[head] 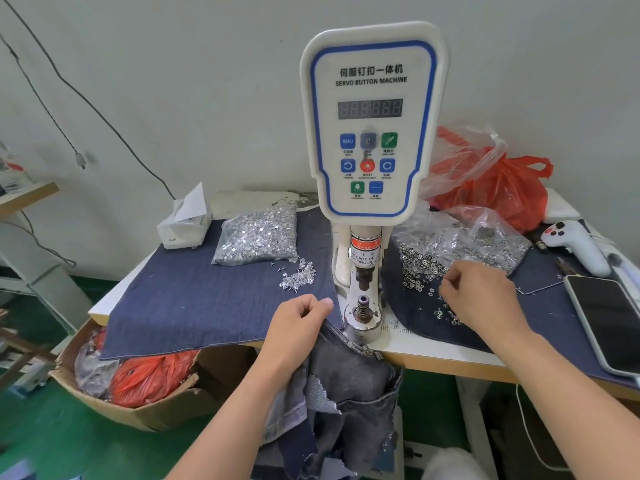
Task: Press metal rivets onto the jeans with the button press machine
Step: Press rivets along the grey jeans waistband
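Note:
The white servo button machine [370, 109] stands at the middle of the table, its lower die [362, 306] bare under the punch [362, 275]. Dark jeans [349, 379] hang off the table's front edge just below the die. My left hand [298, 323] grips the jeans' top edge, left of the die. My right hand [481, 292] hovers right of the machine over loose ring-shaped rivet pieces [419, 271], with its fingertips pinched together on one small piece. Pointed rivet tacks [298, 277] lie scattered left of the machine.
Clear bags of tacks [258, 237] and of rings [460, 240] sit on denim cloth [194, 306] covering the table. A phone [609, 320] and a white handheld device [575, 244] lie at the right, a tissue box [183, 223] back left. A cardboard box [138, 382] stands on the floor.

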Demonstrator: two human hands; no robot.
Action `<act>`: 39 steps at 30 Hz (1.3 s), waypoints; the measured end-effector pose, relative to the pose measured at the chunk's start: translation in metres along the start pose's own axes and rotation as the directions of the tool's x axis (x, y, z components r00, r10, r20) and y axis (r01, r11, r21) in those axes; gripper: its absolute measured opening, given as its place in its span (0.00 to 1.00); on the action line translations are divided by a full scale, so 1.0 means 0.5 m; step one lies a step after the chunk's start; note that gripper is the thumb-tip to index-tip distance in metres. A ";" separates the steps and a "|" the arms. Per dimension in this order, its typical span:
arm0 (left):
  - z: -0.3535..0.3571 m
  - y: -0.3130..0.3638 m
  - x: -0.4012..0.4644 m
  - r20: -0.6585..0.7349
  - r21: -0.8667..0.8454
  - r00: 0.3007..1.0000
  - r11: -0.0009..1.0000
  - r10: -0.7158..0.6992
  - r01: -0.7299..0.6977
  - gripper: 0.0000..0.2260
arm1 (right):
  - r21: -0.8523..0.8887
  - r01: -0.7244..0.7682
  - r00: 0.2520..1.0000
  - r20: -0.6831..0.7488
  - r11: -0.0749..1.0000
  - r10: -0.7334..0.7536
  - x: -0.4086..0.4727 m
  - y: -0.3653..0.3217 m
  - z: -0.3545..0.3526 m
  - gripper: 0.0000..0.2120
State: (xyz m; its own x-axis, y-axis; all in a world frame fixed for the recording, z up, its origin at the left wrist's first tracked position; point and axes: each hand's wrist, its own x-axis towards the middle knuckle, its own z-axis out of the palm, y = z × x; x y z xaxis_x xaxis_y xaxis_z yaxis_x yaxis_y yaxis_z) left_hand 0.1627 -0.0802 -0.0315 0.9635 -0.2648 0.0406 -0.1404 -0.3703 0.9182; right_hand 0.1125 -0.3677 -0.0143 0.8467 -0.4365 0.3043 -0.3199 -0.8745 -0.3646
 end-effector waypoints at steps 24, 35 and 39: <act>-0.034 -0.005 0.080 -0.409 0.440 0.902 0.835 -0.141 0.330 0.11 | 0.557 -0.822 0.566 0.822 -0.115 -0.067 -0.059 -0.191 -0.011 0.07; -0.025 -0.002 0.106 -0.357 0.553 0.922 0.762 -0.147 0.336 0.07 | 0.520 -0.838 0.536 0.841 -0.164 -0.072 -0.057 -0.199 -0.013 0.06; -0.023 -0.001 0.103 -0.364 0.541 0.918 0.767 -0.157 0.346 0.07 | 0.510 -0.837 0.530 0.845 -0.196 -0.066 -0.062 -0.200 -0.011 0.06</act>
State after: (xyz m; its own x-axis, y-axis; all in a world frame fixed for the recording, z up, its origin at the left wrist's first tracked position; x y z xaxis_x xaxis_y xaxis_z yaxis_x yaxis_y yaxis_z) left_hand 0.2151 -0.0836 -0.0254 0.9896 0.1393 0.0367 0.1019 -0.8570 0.5051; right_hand 0.1161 -0.2679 0.0175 0.8294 0.0046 -0.5586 -0.4292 0.6452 -0.6321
